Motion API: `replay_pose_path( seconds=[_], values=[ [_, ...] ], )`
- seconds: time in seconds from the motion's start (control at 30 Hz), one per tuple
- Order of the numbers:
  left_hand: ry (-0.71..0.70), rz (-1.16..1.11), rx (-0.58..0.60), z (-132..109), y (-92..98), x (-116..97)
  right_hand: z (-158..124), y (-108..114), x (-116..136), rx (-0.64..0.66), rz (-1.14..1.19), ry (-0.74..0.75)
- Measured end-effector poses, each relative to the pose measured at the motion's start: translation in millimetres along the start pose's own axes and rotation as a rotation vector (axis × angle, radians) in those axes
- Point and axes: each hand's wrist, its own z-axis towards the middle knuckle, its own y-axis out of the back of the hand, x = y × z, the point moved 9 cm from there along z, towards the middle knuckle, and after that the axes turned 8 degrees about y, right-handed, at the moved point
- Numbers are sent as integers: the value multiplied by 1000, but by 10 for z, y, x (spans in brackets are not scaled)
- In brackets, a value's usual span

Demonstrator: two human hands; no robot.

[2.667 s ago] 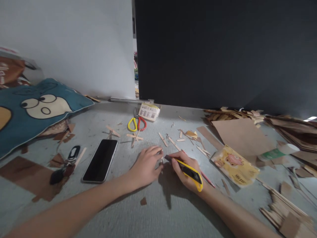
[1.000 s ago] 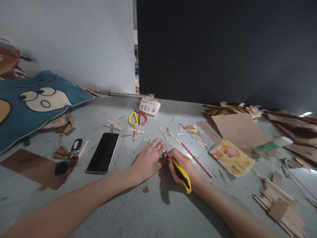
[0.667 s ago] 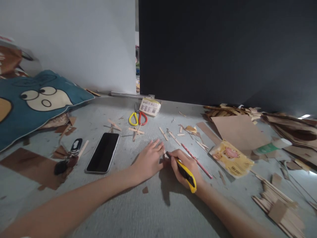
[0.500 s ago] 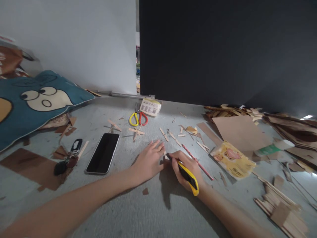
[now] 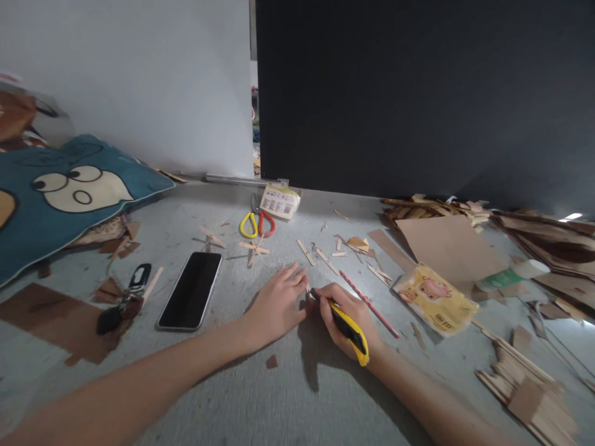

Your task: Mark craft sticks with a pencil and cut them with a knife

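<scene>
My right hand (image 5: 346, 316) is closed around a yellow and black utility knife (image 5: 349, 331), its handle slanting back toward my wrist. The knife's tip points down at the table beside my left fingertips. A short, pale bit of wooden craft stick (image 5: 307, 288) shows at that tip, partly hidden by the fingers. My left hand (image 5: 277, 302) lies flat on the table, fingers stretched forward and touching or beside the stick bit; which one I cannot tell. Just right of my right hand lies a red patterned pencil (image 5: 372, 305).
A phone (image 5: 191, 290) and keys (image 5: 121, 306) lie left. Scissors (image 5: 256, 225) and a wipes packet (image 5: 280, 202) sit ahead, with stick pieces (image 5: 328, 260) around. To the right are a yellow packet (image 5: 437, 298), cardboard (image 5: 453, 248) and stacked sticks (image 5: 525, 390). A cushion (image 5: 88, 186) stands back left.
The whole view has shifted very slightly. Both hands and the knife keep nearly the same place and pose.
</scene>
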Motion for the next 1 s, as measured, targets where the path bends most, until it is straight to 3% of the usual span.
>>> replay_pose_path(
  seconds=[0.5, 0.73, 1.0],
  values=[
    [31, -45, -19, 29, 26, 38, 71, -39, 46, 26, 37, -11],
    [26, -30, 19, 71, -7, 69, 89, -108, -46, 86, 51, -73],
    [26, -44, 28, 91, 24, 68, 128, -127, -127, 58, 71, -78]
  ],
)
